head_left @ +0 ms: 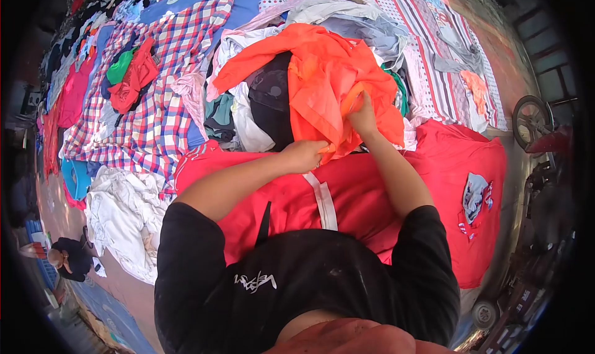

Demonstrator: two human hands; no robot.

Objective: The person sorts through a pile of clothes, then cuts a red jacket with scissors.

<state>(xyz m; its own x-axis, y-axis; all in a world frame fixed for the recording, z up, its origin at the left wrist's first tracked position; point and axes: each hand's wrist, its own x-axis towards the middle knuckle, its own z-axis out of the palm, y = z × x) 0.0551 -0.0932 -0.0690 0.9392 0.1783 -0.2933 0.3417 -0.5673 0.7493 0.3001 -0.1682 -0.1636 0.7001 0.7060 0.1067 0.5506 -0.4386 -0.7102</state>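
A bright orange garment (316, 75), perhaps a light jacket, lies spread over a heap of clothes in front of me. My left hand (305, 156) is closed on its near lower edge. Higher and to the right, my right hand (362, 115) grips a fold of the same fabric. Beneath and left of it show a black garment (271, 93) and a white cloth (248, 121). A red cloth (279, 199) with a white strip (323, 202) lies between the heap and my body.
A checked cloth (167, 75) holds red and green pieces at left, with a white pile (124, 211) nearer. Striped fabric (427, 62) spreads at right. A wheel (532, 123) stands beyond the right edge. Another person (71, 258) is at far lower left.
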